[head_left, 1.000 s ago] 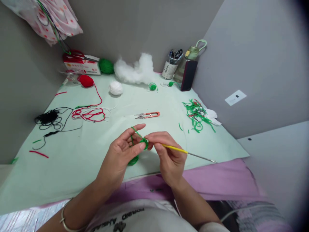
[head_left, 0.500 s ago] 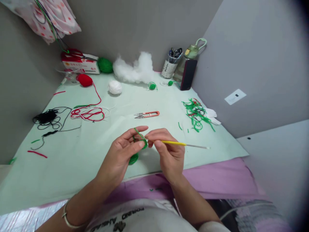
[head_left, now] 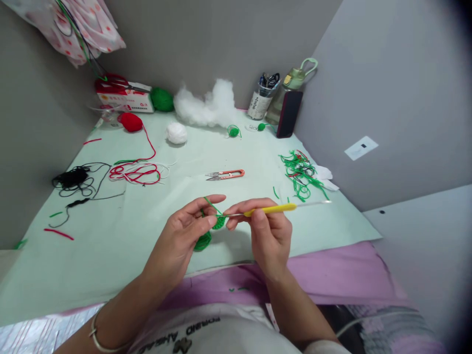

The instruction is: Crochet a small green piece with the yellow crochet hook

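Note:
My left hand (head_left: pixel 182 236) pinches a small green crochet piece (head_left: pixel 219 222), with green yarn looped over its forefinger. A green yarn clump (head_left: pixel 203 241) hangs just below it. My right hand (head_left: pixel 266 231) grips a yellow-handled crochet hook (head_left: pixel 271 209), whose tip points left into the green piece. Both hands hover above the near part of a pale green table mat (head_left: pixel 121 236).
Orange thread snips (head_left: pixel 225 174) lie beyond my hands. Green yarn scraps (head_left: pixel 302 174) sit at right, red and white yarn (head_left: pixel 137 172) and black yarn (head_left: pixel 73 181) at left. White stuffing (head_left: pixel 206 105), a pen cup (head_left: pixel 261 101), a bottle (head_left: pixel 289 88) and a phone (head_left: pixel 288 114) stand at the back.
My right hand has turned the hook: its metal end rose from pointing down-right to lying nearly level. The tip stays in the green piece. My left hand has barely moved.

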`<state>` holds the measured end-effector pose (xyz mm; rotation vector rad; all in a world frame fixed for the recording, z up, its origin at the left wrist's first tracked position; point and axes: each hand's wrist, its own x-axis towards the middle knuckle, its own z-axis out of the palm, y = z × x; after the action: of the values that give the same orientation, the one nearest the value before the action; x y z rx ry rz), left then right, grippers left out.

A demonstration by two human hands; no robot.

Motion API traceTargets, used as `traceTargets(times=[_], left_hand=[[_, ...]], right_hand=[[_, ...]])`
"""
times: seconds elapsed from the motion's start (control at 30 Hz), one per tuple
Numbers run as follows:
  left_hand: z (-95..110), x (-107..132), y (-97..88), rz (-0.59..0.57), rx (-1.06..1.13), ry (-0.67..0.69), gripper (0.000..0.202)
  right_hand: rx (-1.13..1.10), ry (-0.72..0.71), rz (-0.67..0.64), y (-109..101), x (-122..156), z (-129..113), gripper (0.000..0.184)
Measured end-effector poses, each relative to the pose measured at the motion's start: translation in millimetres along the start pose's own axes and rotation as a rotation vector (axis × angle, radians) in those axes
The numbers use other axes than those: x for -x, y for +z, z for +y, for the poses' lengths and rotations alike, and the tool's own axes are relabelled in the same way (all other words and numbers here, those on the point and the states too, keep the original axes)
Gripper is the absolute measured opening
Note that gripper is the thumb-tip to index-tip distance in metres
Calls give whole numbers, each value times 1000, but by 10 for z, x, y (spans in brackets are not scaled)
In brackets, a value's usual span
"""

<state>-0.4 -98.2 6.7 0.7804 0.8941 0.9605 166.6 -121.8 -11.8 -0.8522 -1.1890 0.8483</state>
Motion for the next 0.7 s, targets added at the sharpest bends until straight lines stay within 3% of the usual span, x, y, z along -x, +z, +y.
traceTargets(times=[0.2,0.3,0.37,0.47,0.57,0.7], left_hand=[[-54,2,37,74,-63,107,34],[-80,5,48,69,-65,156,38],[-79,5,60,42,-13,131,42],[-61,-12,72,-60,159,-35,46],[-37,-46,58,-99,280,-164,43],[-12,-51,36,-45,192,-69,40]], right_hand=[[499,-498,-123,-14,72,4,28],[651,-581,-116,-14,109,54,33],[726,-578,-119,-11,136,90,41],[751,-557,-117,0,147,125,47],[518,-459,-30,17,107,112,32],[122,-180,94,57,13,52,22]])
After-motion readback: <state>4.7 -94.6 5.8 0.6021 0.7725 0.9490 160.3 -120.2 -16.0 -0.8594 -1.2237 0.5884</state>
